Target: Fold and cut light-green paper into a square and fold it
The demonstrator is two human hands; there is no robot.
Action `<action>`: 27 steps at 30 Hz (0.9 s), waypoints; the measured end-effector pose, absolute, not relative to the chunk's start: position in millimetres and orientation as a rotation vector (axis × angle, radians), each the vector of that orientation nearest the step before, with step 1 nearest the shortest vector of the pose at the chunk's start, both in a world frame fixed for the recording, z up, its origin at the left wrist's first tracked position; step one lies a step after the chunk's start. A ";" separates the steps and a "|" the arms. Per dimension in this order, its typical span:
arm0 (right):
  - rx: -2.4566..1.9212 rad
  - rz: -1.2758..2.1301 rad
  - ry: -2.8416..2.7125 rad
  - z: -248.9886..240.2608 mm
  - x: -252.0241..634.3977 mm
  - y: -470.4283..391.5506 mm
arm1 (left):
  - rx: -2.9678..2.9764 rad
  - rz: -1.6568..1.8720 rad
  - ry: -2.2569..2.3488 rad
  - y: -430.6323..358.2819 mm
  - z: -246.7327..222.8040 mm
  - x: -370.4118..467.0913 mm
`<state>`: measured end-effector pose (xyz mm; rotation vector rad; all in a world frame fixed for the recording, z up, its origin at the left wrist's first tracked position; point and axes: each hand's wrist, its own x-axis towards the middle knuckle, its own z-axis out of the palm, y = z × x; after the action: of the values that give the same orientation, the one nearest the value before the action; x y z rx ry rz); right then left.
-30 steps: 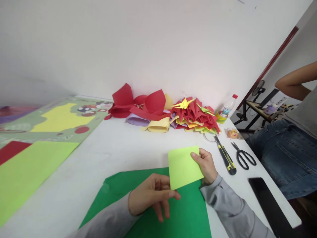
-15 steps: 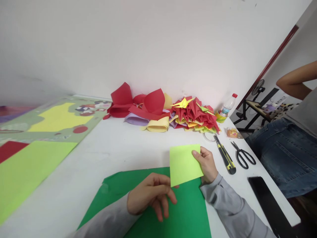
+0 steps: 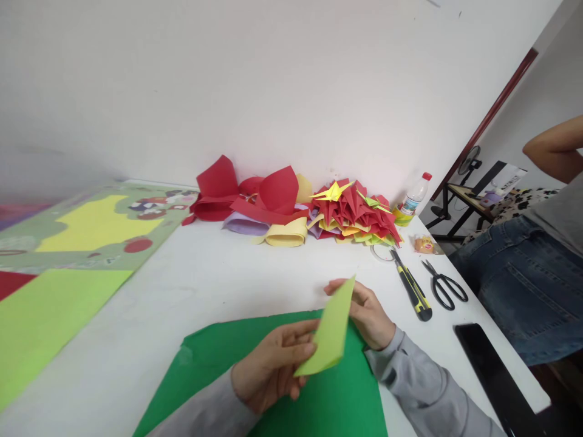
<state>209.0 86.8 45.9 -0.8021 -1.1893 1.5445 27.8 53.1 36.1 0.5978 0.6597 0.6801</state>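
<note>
My left hand (image 3: 276, 363) pinches a light yellow-green square of paper (image 3: 328, 334) near its lower left corner, thumb in front. The paper is turned partly edge-on and tilted, its lower edge slightly curved. Behind its upper right side is my right hand (image 3: 368, 312), fingers stretched out and apart, one fingertip showing past the paper's left edge. Part of that hand is hidden by the paper, and I cannot tell whether it touches it. Under both hands lies a large green sheet (image 3: 218, 346) on the white table (image 3: 195, 285).
Against the wall are red paper shapes (image 3: 279, 193) and a pile of folded paper cranes (image 3: 353, 212). On the right lie a utility knife (image 3: 412, 288), scissors (image 3: 443, 285), a black flat object (image 3: 496, 370) and a bottle (image 3: 415, 195). A person in jeans (image 3: 505, 267) stands beside the table.
The paper square has turned from facing me to nearly edge-on. My left hand has taken hold of its lower corner, and my right thumb no longer lies on its front.
</note>
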 end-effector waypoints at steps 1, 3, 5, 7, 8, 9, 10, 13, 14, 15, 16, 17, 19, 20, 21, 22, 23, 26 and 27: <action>-0.807 1.533 -1.142 48.0 208.5 87.2 | 0.618 0.752 0.712 55.7 36.5 26.1; -0.769 1.552 -1.044 50.1 206.7 88.1 | 0.693 0.880 0.826 60.8 36.7 22.6; -0.725 1.584 -0.997 48.9 205.4 88.9 | 0.787 0.983 0.926 63.5 36.6 20.1; -0.770 1.596 -1.017 44.9 205.8 89.5 | 0.870 1.021 0.984 63.2 36.5 19.4; -0.824 1.582 -1.040 42.4 206.7 89.7 | 0.898 1.017 0.995 62.1 36.5 19.6; -0.882 1.560 -1.064 40.0 207.9 89.9 | 0.918 1.004 0.998 60.7 36.5 20.2; -0.931 1.541 -1.087 37.8 209.3 89.9 | 0.932 0.988 0.993 59.2 36.6 20.8; -0.980 1.539 -1.142 34.3 212.4 89.5 | 0.947 0.969 0.979 56.1 36.3 21.8; -0.979 1.559 -1.162 34.2 212.8 89.2 | 0.942 0.971 0.985 56.0 35.9 21.5; -0.979 1.583 -1.180 34.4 212.7 88.8 | 0.933 0.974 0.997 56.3 35.3 21.0; -0.982 1.607 -1.195 34.7 212.4 88.3 | 0.925 0.977 1.013 57.0 34.4 20.2; -0.987 1.631 -1.206 35.0 211.9 87.9 | 0.920 0.976 1.030 57.9 33.5 19.4; -0.995 1.662 -1.210 35.1 210.9 87.5 | 0.926 0.970 1.055 60.0 31.9 18.0; -1.002 1.660 -1.207 34.6 210.8 87.7 | 0.938 0.968 1.062 60.7 31.6 17.6; -1.013 1.645 -1.204 33.9 210.9 88.2 | 0.952 0.965 1.067 61.2 31.7 17.4; -1.032 1.608 -1.211 32.8 211.4 89.0 | 0.965 0.964 1.071 61.3 32.4 17.5; -1.057 1.560 -1.230 31.5 212.1 90.1 | 0.975 0.962 1.074 61.3 33.7 17.6; -1.132 1.438 -1.327 28.0 215.0 94.1 | 0.989 0.991 1.089 61.0 39.1 17.6; -1.144 1.425 -1.359 27.4 215.7 95.1 | 0.993 1.012 1.099 61.4 40.7 17.0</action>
<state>215.7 95.1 27.4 -1.1435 -1.3593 1.4249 17.0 61.4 40.7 0.9927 1.0989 1.0121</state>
